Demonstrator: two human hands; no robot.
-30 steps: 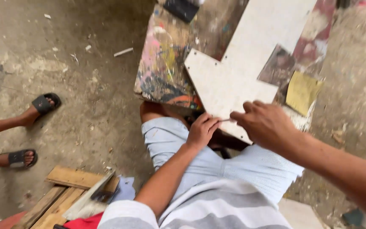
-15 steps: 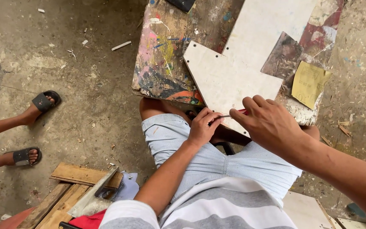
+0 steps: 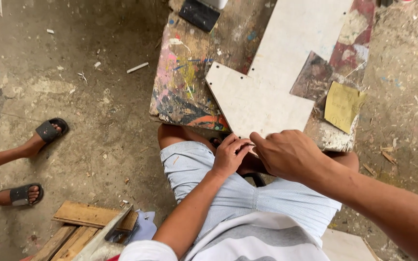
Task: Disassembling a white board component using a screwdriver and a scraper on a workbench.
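Now, reading across from your left to your right:

Bystander: another person's feet in dark sandals stand on the concrete floor, well apart from your work.
Scrap wood: planks lie on the floor near your left elbow.
Counter: the paint-spattered counter carries the work, its near edge over your knees.
Workpiece: the white cut board lies flat on the counter, its near edge just above your hands.
Left hand: your left hand has its grip narrowed to a pinch, fingertips pressed at the board's near edge; whether anything sits between them is too small to tell.
Right hand: your right hand is curled shut, knuckles up, touching the same edge beside the left; what it holds, if anything, is hidden.
Sandpaper: a yellow sheet rests on the counter's right side, untouched.
Step in hand: by my judgement, you are working on the board's near edge, both hands on one spot.
Next move: it calls for a steady left pinch to keep the board from sliding while the right hand works in short, controlled strokes along the edge.
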